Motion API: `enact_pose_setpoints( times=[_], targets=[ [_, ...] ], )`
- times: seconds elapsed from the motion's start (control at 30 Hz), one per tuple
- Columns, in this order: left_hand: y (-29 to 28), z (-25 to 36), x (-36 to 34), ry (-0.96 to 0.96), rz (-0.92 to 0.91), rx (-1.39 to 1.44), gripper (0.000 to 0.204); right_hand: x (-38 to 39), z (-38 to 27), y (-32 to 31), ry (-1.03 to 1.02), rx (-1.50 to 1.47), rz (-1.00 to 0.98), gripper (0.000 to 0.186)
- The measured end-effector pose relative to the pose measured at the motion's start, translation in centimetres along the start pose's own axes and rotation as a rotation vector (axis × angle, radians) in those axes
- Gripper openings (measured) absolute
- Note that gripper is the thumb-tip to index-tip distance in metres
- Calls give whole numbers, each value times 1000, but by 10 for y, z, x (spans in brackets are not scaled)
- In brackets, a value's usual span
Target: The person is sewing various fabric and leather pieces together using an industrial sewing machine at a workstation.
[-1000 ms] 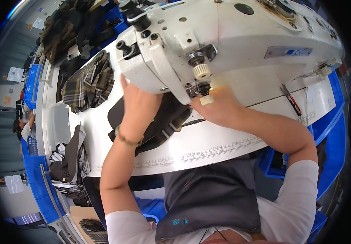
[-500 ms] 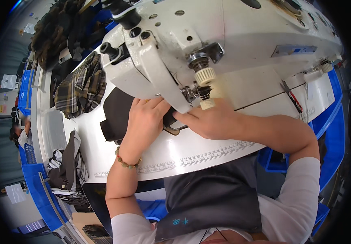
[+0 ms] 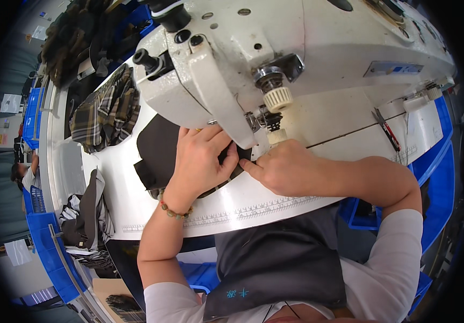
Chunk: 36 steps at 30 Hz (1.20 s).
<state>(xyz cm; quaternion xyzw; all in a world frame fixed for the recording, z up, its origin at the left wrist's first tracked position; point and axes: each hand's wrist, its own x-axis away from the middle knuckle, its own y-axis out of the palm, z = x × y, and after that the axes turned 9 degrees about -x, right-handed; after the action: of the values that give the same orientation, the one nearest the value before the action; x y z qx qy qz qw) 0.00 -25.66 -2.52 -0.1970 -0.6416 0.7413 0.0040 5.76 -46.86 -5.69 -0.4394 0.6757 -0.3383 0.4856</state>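
Observation:
A dark brown fabric piece (image 3: 156, 142) lies on the white machine table, partly under the head of a sewing machine (image 3: 210, 86). Its near edge shows a bit of plaid cloth beneath. My left hand (image 3: 202, 161) rests over the fabric, thumb and fingers closed on its edge just in front of the needle area. Close beside it, my right hand (image 3: 285, 169) has curled fingers, with the index finger and thumb at the same edge. The needle and presser foot are hidden behind the machine head and my hands.
Folded plaid cloth (image 3: 105, 116) lies at the table's far left, with a pile of dark and striped garments (image 3: 86, 215) nearer. Red-handled thread snips (image 3: 388, 132) lie to the right. A ruler strip (image 3: 253, 211) follows the near edge. Blue bins (image 3: 439, 177) stand right; another person sits far left.
Both hands have drawn slightly toward me. My left thumb now shows, bent against the fabric edge, and my right index finger has come down beside it.

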Motion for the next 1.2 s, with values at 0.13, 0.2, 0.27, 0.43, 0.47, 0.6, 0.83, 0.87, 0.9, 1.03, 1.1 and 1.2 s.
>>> enact_pose_setpoints(
  times=[0.13, 0.2, 0.27, 0.43, 0.47, 0.6, 0.83, 0.87, 0.9, 1.03, 1.1, 1.2],
  targets=[
    [10, -6, 3, -11, 52, 54, 16, 0, -2, -6, -6, -56, -19, 29],
    [14, -7, 3, -13, 65, 58, 15, 0, -2, -6, 0, -98, -33, 28],
    [16, -8, 2, -16, 79, 63, 15, 0, -2, -5, -11, -89, -20, 29],
    [14, -4, 4, 8, 143, -101, 16, 0, -2, -4, -21, -88, -20, 29],
    [14, -3, 3, 7, 142, -102, 16, 0, -2, -4, -23, -82, -10, 29],
    [12, 10, 1, 197, 258, -263, 22, 0, -3, -2, -18, -66, 6, 23],
    [4, 33, 8, 77, 84, -211, 28, 3, -2, -2, -18, -34, -5, 36],
    [4, 31, 9, 81, 89, -216, 28, 3, -2, -2, -16, -28, -21, 37],
    [5, 31, 10, 84, 94, -221, 29, 3, -2, -2, -17, -28, -22, 37],
    [5, 34, 7, 103, 128, -236, 30, 3, -1, -1, -19, -52, -32, 33],
    [5, 35, 8, 91, 130, -272, 30, 3, -1, -2, -14, -59, -40, 32],
    [4, 36, 8, 74, 109, -263, 29, 1, -1, -4, -11, -79, -44, 29]
  ],
)
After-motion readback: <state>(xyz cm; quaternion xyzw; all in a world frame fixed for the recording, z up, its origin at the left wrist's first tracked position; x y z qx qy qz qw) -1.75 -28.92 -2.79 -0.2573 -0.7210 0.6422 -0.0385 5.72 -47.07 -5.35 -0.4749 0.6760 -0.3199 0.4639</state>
